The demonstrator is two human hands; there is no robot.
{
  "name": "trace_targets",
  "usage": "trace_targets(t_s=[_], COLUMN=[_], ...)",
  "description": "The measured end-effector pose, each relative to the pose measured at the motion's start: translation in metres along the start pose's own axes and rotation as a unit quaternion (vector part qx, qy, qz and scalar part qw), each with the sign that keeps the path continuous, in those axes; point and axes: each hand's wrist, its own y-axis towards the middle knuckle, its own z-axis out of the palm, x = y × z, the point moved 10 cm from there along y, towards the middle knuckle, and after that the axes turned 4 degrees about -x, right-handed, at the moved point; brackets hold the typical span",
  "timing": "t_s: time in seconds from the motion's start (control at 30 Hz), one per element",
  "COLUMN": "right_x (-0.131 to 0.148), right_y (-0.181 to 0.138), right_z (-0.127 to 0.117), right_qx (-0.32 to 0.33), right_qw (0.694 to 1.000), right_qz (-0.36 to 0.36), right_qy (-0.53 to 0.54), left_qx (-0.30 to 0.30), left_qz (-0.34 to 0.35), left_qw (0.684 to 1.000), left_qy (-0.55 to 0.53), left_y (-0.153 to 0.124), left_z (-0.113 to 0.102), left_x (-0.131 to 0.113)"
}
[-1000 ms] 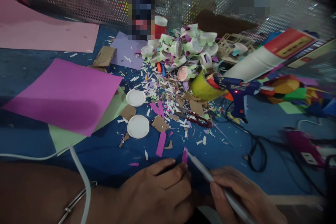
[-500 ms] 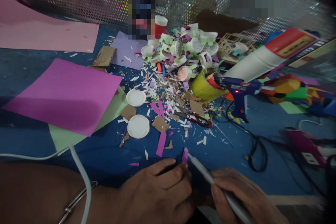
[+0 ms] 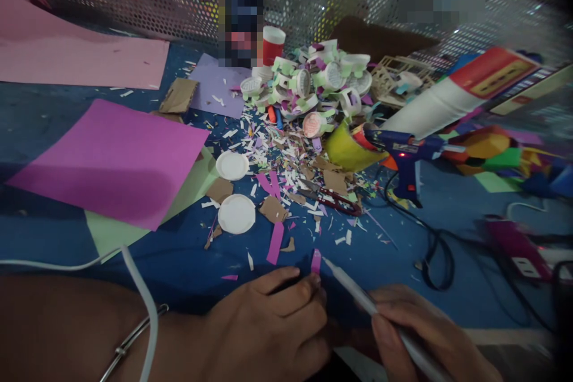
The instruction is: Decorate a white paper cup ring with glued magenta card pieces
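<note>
My left hand point(image 3: 273, 325) rests at the bottom middle with curled fingers that pinch a small pink paper strip point(image 3: 316, 261), held upright on the blue table point(image 3: 179, 262). My right hand point(image 3: 425, 340) at the bottom right grips a white pen-like tool point(image 3: 353, 289). The tool's tip lies right beside the pink strip. A thin metal bangle point(image 3: 134, 340) and a white cable point(image 3: 138, 298) cross my left forearm.
Magenta paper point(image 3: 111, 161) lies over pale green paper at left. Two white round lids point(image 3: 233, 191), red-handled snips point(image 3: 333, 200), paper scraps and a heap of small white-and-green crafted pieces point(image 3: 313, 86) fill the middle. A blue glue gun point(image 3: 405, 158) with its black cord stands right.
The view has barely shifted. My right hand has slid slightly right and down with the tool; the left hand still holds the pink strip in the same spot.
</note>
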Motion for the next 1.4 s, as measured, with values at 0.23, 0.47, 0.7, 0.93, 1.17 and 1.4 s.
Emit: trace_targets(t_s=[0.23,0.47,0.7,0.93,1.17,1.4], right_x=[0.01,0.027,0.044,0.051,0.052,0.052], right_y=[0.009,0.03,0.043,0.047,0.044,0.04], right_z=[0.011,0.001,0.022,0.028,0.028,0.028], right_qx=[0.051,-0.088,-0.054,-0.044,-0.046,-0.046], right_qw=[0.998,0.995,0.994,0.994,0.996,0.997], right_qz=[0.002,0.014,-0.014,-0.036,-0.051,-0.04], right_qy=[0.031,0.047,0.089,0.097,0.061,0.042], left_qx=[0.017,0.047,0.087,0.101,0.097,0.108], left_qz=[-0.008,0.003,-0.08,-0.018,-0.025,-0.025], left_qw=[1.0,0.997,0.978,0.981,0.983,0.978], left_qy=[-0.015,0.058,0.171,0.162,0.153,0.178], left_y=[-0.002,0.0,-0.015,-0.012,-0.012,-0.018], left_z=[0.0,-0.024,-0.028,-0.022,-0.017,-0.015], left_x=[0.004,0.001,0.016,0.001,0.002,-0.002])
